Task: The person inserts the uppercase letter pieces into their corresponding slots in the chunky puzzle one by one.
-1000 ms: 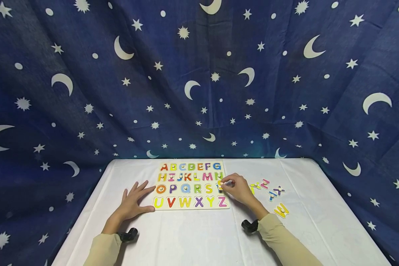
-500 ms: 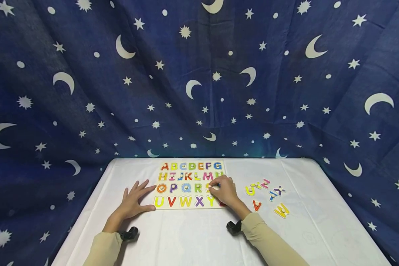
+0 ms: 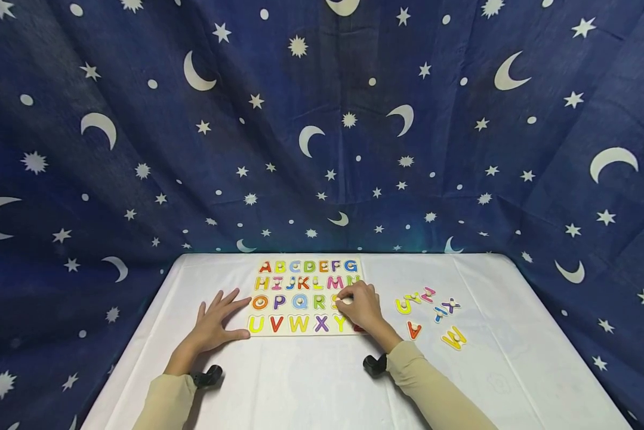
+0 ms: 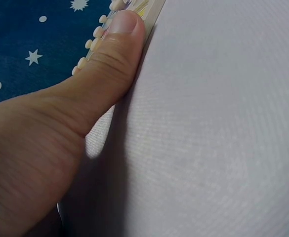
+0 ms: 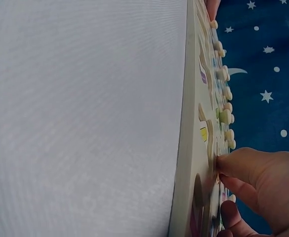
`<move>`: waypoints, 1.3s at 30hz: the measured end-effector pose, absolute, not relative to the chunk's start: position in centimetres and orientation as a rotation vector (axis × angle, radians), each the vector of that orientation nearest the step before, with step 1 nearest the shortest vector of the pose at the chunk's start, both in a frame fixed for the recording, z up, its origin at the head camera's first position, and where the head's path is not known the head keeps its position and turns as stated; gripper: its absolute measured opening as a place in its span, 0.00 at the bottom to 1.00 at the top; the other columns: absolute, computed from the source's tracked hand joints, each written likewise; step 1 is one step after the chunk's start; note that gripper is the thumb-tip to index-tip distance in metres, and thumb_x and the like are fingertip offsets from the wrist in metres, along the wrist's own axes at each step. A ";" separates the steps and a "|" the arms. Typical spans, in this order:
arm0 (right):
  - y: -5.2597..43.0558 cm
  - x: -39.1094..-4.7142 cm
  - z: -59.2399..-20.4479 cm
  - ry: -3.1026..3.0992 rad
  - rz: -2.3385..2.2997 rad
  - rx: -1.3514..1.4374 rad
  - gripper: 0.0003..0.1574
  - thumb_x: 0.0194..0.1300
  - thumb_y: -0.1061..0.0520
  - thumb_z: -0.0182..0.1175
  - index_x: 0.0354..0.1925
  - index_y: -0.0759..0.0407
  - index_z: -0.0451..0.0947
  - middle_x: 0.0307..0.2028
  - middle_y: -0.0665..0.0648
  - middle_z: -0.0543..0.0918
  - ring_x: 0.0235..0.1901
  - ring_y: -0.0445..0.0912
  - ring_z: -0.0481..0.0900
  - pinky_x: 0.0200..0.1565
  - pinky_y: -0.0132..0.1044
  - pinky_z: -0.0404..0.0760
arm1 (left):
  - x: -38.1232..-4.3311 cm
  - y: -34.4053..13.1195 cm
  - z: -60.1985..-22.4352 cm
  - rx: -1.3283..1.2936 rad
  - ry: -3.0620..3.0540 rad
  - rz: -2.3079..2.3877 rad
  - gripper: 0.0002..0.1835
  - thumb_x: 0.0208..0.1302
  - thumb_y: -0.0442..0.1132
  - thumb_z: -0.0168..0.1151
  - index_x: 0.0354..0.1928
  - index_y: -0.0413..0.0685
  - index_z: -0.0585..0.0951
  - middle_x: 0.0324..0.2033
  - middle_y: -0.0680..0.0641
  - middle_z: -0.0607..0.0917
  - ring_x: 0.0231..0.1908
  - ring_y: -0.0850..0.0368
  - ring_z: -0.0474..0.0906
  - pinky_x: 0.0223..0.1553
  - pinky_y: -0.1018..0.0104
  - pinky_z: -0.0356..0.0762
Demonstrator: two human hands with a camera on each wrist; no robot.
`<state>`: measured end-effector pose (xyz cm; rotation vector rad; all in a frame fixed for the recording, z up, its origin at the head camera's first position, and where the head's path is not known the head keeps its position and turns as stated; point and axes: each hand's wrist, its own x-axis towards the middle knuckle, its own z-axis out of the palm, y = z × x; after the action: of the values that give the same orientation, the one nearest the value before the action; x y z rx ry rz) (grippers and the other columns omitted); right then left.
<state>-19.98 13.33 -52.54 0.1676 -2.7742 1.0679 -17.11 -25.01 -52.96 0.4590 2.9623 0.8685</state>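
A wooden alphabet puzzle board [image 3: 284, 334] lies on the table in the head view. My left hand [image 3: 214, 322] rests at its left edge, fingers spread; in the left wrist view the thumb [image 4: 112, 57] presses against the board's edge. My right hand [image 3: 363, 307] is over the right end of the third row, thumb and index finger pinching a yellow letter piece [image 3: 335, 302], apparently the S, at the printed S. The fingers hide most of it. Knobbed letters fill the upper rows and the third row through R. The bottom row from U shows printed letters without knobs.
Right of the board lie several loose knobbed letters: yellow U [image 3: 403, 307], yellow Y [image 3: 412, 298], pink Z [image 3: 428, 294], purple X [image 3: 450, 306], blue T [image 3: 440, 314], red V [image 3: 414, 331] and yellow W [image 3: 454, 338]. A starry blue curtain [image 3: 322, 179] hangs behind the table.
My right hand has moved left with the yellow piece, from the printed T to the printed S, uncovering the loose U and V. My left hand has stayed put.
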 end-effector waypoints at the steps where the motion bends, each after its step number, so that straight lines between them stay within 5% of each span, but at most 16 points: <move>1: 13.3 -20.0 -52.5 -2.771 1.064 0.169 0.05 0.52 0.56 0.76 0.31 0.50 0.91 0.36 0.51 0.81 0.39 0.50 0.71 0.42 0.47 0.69 | -17.1 -25.0 -52.9 0.454 2.960 0.868 0.49 0.46 0.64 0.80 0.70 0.55 0.76 0.76 0.35 0.63 0.76 0.24 0.43 0.69 0.20 0.28; 15: 13.5 -20.3 -52.6 -2.781 1.051 0.200 0.05 0.53 0.54 0.77 0.31 0.48 0.91 0.37 0.50 0.82 0.40 0.50 0.72 0.43 0.49 0.71 | -17.4 -25.2 -53.2 0.432 2.947 0.865 0.49 0.46 0.64 0.79 0.71 0.56 0.76 0.77 0.36 0.61 0.77 0.26 0.41 0.69 0.21 0.26; 21: 15.0 -20.5 -51.7 -2.814 1.134 0.379 0.11 0.58 0.55 0.77 0.41 0.53 0.90 0.39 0.51 0.83 0.42 0.48 0.75 0.48 0.48 0.73 | -17.4 -25.2 -53.3 0.432 2.948 0.855 0.49 0.45 0.65 0.79 0.71 0.56 0.76 0.77 0.36 0.62 0.77 0.25 0.42 0.69 0.21 0.26; 29: 20.3 -19.8 -50.0 -2.792 1.153 0.507 0.19 0.60 0.59 0.75 0.50 0.57 0.86 0.42 0.57 0.85 0.39 0.52 0.80 0.43 0.44 0.79 | -17.4 -25.1 -53.2 0.434 2.944 0.853 0.50 0.45 0.64 0.80 0.71 0.55 0.76 0.77 0.36 0.62 0.77 0.25 0.42 0.69 0.21 0.26; 39: 29.6 -17.3 -50.5 -2.767 1.072 0.314 0.19 0.62 0.56 0.75 0.51 0.56 0.86 0.42 0.57 0.85 0.40 0.52 0.80 0.43 0.47 0.79 | -17.4 -25.1 -53.2 0.441 2.956 0.848 0.49 0.46 0.65 0.79 0.71 0.55 0.76 0.77 0.36 0.62 0.77 0.25 0.42 0.69 0.21 0.26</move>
<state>-17.26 29.55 -50.50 0.3141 -2.7667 1.0719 -17.38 -25.13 -53.22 0.4414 2.9560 0.8479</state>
